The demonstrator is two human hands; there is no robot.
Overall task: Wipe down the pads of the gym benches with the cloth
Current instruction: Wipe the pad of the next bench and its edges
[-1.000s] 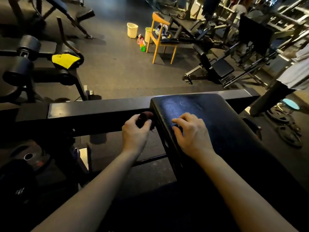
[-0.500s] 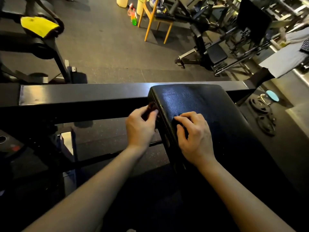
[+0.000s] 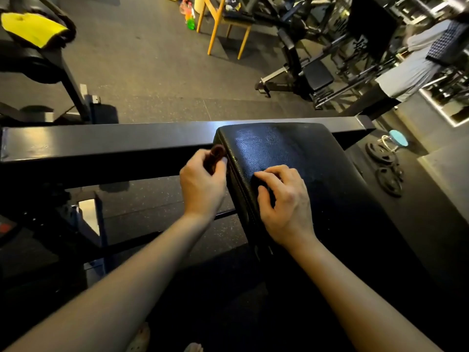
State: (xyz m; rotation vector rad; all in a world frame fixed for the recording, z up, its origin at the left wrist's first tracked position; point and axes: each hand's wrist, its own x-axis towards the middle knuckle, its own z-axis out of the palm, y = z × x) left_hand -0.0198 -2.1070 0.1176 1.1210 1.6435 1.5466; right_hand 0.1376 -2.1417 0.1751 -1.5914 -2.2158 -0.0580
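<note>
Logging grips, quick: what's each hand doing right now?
Left hand: pinches the dark cloth.
Right hand: curled on the bench pad; contents cannot be told.
</note>
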